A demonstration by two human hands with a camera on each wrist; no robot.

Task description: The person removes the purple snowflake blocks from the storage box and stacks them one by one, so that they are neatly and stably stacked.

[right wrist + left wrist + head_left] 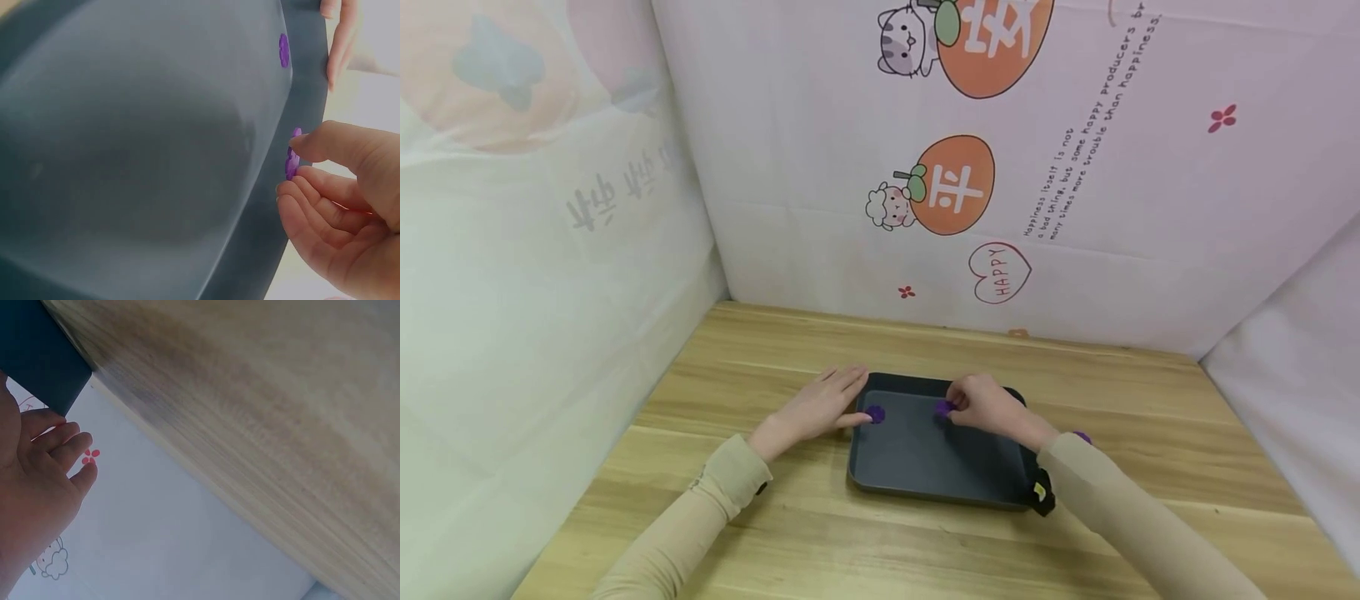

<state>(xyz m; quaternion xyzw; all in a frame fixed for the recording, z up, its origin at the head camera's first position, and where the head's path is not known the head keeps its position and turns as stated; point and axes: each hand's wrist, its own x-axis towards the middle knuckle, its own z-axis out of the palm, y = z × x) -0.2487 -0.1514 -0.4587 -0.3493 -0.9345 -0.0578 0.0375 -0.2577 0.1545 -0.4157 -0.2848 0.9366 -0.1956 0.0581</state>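
Note:
A dark grey rectangular tray [925,462] sits on the wooden table. My left hand [816,408] rests at the tray's left rim with fingers extended, its thumb reaching over the edge. Beside that thumb tip, a small purple scalloped disc [876,414] lies flat on the tray floor, also visible as a purple disc [284,50] in the right wrist view. Between thumb and fingers, my right hand [992,410] pinches a second purple scalloped disc [293,161] above the tray's far part. The left wrist view shows my left fingers [72,450] against the tray's corner.
At the tray's near right corner is a black object with a yellow patch [1041,492]. Something purple [1082,437], partly hidden, shows behind my right wrist. Printed white cloth [820,250] hangs behind the table [737,517] and along both sides.

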